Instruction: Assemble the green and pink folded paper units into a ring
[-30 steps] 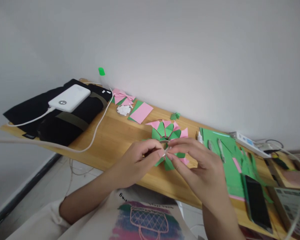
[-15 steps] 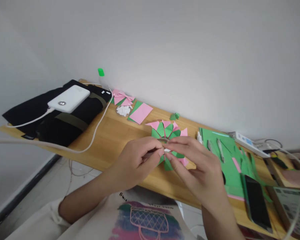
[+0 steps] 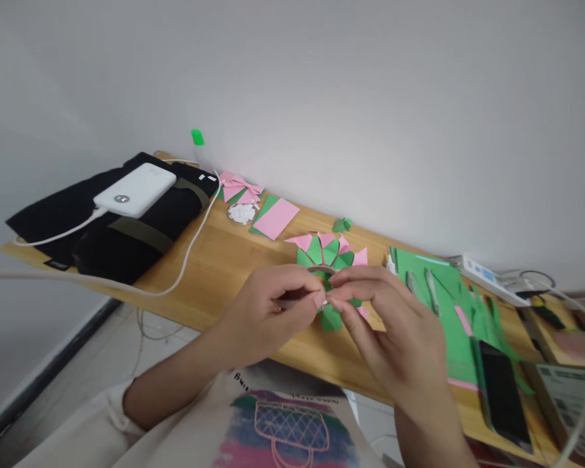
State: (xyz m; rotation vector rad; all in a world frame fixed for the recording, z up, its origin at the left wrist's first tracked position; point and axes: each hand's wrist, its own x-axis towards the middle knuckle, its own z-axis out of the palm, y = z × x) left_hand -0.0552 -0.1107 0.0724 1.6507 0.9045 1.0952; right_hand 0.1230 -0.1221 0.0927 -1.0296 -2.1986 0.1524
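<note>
My left hand (image 3: pixel 277 312) is closed around a thin pale ring (image 3: pixel 322 268) that looks like a roll of tape, mostly hidden by the fingers. Thumb and index finger of my right hand (image 3: pixel 387 325) pinch together right beside the left fingertips. A tiny white bit shows between the two hands, too small to make out. Behind and below them lies a round folded-paper piece (image 3: pixel 330 252) on the table, with green petals and pink pointed tips. Its centre and near side are partly covered by the hands.
On the wooden table (image 3: pixel 205 260) sit a dish of white bits (image 3: pixel 242 213), pink and green paper sheets (image 3: pixel 276 219) and folded pink pieces (image 3: pixel 238 185). A power bank (image 3: pixel 136 188) rests on black cloth (image 3: pixel 43 214) at left. Rightward are green paper (image 3: pixel 455 351), a phone (image 3: pixel 502 393) and a power strip (image 3: pixel 492 281).
The fingers of my right hand have curled into a tighter pinch, and that hand sits slightly farther right. More of the pale ring shows. The view has shifted a little.
</note>
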